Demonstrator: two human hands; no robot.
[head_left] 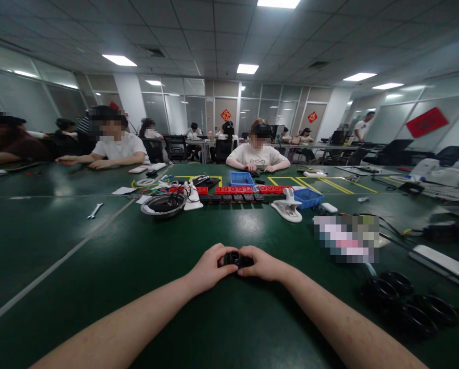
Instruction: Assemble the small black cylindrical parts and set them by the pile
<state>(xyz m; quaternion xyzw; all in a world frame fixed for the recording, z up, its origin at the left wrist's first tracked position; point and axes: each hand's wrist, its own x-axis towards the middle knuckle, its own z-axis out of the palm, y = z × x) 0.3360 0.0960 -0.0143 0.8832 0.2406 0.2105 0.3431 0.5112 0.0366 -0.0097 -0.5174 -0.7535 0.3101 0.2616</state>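
Both my hands meet over the green table, around a small black device with a round, lens-like part [235, 258]. My left hand [213, 265] grips its left side, thumb in front and fingers behind. On the right side, my right hand [260, 263] holds it the same way, thumb low at the front. The fingers cover most of the device's body, so its full shape is hidden. It is on or just above the tabletop; which of these I cannot tell.
Ahead lie a metal bowl [163, 206] with black cables, a white clip stand [288, 206], red power strips [235, 190] and a blue bin [308, 198]. Several black rings [414, 320] sit at right. A wrench [95, 211] lies left. A co-worker [258, 148] sits opposite.
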